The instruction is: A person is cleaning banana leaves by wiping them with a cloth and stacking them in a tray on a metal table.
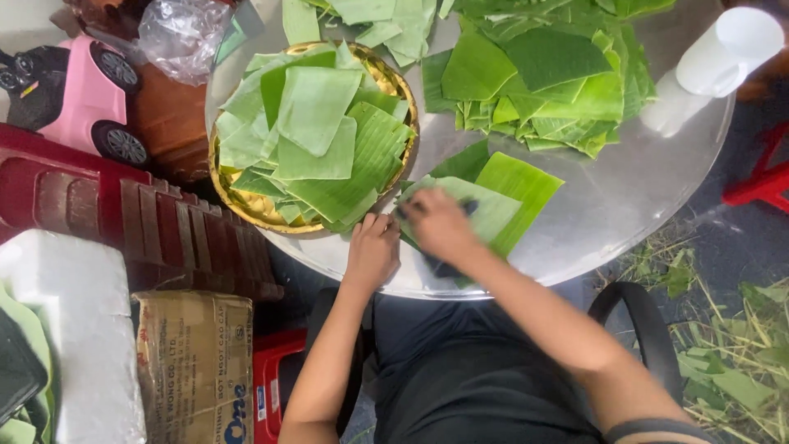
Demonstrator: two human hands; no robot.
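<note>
- White foam block [74,329]: near left corner, standing beside a brown cardboard box [195,362].
- Pink toy car [78,94]: far left, beyond a dark red ribbed plastic piece [140,222].
- Crumpled clear plastic bag [182,34]: far left, just off the table's edge.
- Round metal table [625,197]: shiny, fills the middle and right of the scene.
- Gold tray [246,205]: on the left part of the table, heaped with cut pieces of banana leaf [316,131], pale sides mostly up.
- Left hand [371,247]: at the near edge of the table, just beside the tray's near rim; fingers curled down, knuckles up, touching the left edge of the leaf piece on the table. Whether it pinches the leaf cannot be told.
- Leaf piece [501,197]: lies flat on the table near the person, between the tray and the bare right part of the table; bright green, with a paler piece on top.
- Right hand [440,224]: pressed down on the leaf piece, fingers together, over something dark [470,207] that is mostly hidden.
- Pile of leaf cuttings [542,82]: far middle of the table, darker green, loosely stacked.
- White plastic cup [727,45]: far right, lying tilted at the table's edge.
- Leaf scraps [731,345]: on the floor, near right, beside a black chair arm [645,321].
</note>
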